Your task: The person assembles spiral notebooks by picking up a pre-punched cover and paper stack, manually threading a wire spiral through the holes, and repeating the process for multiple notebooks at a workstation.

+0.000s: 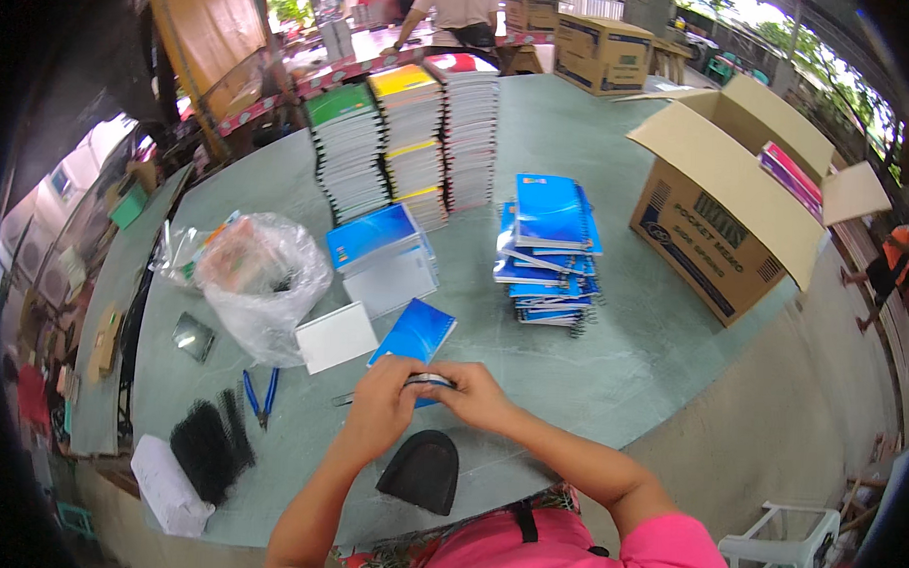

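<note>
Both hands are together low in the middle of the frame, left hand (382, 407) and right hand (474, 395), pinched on the near edge of a blue notebook (416, 335) that lies flat on the desk (622, 360), corner pointing up-left. There's something thin and shiny between the fingers, looks like the wire spiral, but it's too small to be sure. My read is that they're working the binding on that edge, so the next bit would need a steady grip and small finger turns rather than any big move. Just below the hands sits a black rounded thing (423, 470), can't tell what it is. Left of them are blue-handled pliers (260, 394), and further lower left a bunch of black combs or strips (211, 448) beside a white bundle (167, 486). Just up-left of the notebook is a white pad (336, 337), then a clear plastic bag (259, 277) with stuff in it. Above the notebook is a short stack with a blue cover (380, 253), and to the right of centre a messier pile of blue spiral notebooks (548, 249). Tall stacks (404, 147) stand at upper centre. An open cardboard box (722, 218) sits at upper right with pink books in it. Another person is working at the very top of the frame.
</note>
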Motion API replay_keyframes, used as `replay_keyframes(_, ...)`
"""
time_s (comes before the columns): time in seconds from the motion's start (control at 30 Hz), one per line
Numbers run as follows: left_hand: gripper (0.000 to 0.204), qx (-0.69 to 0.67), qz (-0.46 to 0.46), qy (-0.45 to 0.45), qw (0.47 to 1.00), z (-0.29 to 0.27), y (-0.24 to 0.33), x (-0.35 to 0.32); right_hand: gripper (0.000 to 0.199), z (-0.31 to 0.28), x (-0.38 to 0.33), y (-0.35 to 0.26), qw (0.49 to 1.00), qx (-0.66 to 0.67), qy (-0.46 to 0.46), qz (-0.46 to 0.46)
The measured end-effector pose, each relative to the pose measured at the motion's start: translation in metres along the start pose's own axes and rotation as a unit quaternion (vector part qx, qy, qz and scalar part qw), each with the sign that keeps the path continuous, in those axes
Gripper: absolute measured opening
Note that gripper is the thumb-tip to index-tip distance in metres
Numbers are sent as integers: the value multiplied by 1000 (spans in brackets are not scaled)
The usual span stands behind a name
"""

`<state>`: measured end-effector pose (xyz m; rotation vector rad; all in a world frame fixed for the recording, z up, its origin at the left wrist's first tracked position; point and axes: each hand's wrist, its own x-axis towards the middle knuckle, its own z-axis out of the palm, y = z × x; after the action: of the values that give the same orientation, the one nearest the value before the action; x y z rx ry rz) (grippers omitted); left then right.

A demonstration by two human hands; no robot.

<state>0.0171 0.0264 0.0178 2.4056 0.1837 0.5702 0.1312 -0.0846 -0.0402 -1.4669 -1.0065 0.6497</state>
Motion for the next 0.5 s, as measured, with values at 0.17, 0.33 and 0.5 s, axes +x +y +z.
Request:
replay_keyframes(0.17,25,-64,8,-33,997,-6,-2,4,22,-5,-7,2,1000,14,23,9)
replay_keyframes(0.33,26,-69,-1,-5,998,-6,4,-2,20,-4,-9,-2,999,-21,10,25)
replay_keyframes(0.5,30,-148,-62,7,987,-6,-3,-7,21,-5,-10,-13,999,-23,-3,31)
